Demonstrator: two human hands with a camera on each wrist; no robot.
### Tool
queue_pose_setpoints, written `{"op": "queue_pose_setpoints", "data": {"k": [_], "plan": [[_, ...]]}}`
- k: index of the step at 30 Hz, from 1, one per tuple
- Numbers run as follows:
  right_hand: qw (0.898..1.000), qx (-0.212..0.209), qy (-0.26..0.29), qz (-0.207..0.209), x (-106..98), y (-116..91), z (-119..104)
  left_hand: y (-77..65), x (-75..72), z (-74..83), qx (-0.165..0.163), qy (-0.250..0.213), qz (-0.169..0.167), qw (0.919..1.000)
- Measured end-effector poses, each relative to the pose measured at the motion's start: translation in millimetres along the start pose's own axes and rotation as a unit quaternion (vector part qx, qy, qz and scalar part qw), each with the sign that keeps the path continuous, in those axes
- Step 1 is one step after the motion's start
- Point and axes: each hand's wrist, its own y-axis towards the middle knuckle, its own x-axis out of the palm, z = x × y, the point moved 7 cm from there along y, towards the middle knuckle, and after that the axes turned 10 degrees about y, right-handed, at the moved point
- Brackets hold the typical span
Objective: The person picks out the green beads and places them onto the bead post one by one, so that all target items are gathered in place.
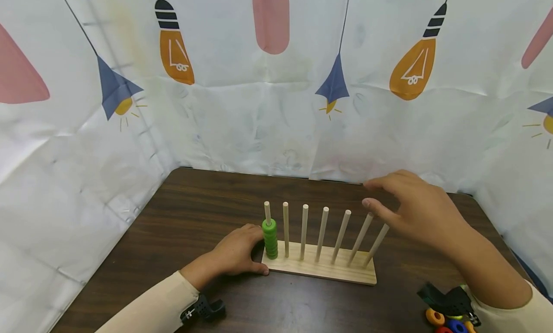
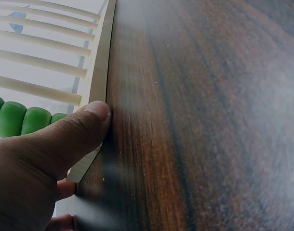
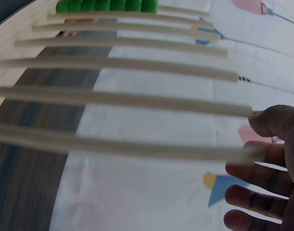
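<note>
A pale wooden base [image 1: 319, 267] with a row of several upright pegs [image 1: 323, 232] stands on the table. Green rings [image 1: 270, 239] are stacked on its leftmost peg, whose top sticks out bare; the other pegs carry nothing. My left hand [image 1: 236, 252] holds the base's left end, the thumb [image 2: 82, 127] along its front edge and other fingertips behind. Beside the tops of the rightmost pegs hovers my right hand [image 1: 412, 210], thumb and fingers apart and nothing between them. In the right wrist view the thumb [image 3: 270, 120] appears close to a peg's tip; contact is unclear.
Loose coloured rings, among them an orange one [image 1: 435, 317] and a blue one [image 1: 457, 326], lie at the lower right, partly hidden by the right wrist strap [image 1: 449, 302]. A patterned white sheet [image 1: 268, 126] hangs behind the dark wooden table [image 1: 207, 198].
</note>
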Motion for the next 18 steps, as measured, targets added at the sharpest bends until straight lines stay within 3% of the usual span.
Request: {"op": "queue_pose_setpoints", "data": {"k": [8,18], "plan": [[0.999,0.018,-0.026,0.036,-12,-25,24,-0.5,-0.5,0.5,-0.001,-0.003,-0.001,1.0],[0.997,0.067,-0.025,0.012,-11,-56,63,-0.5,-0.5,1.0,0.0,0.001,-0.003,1.0]]}}
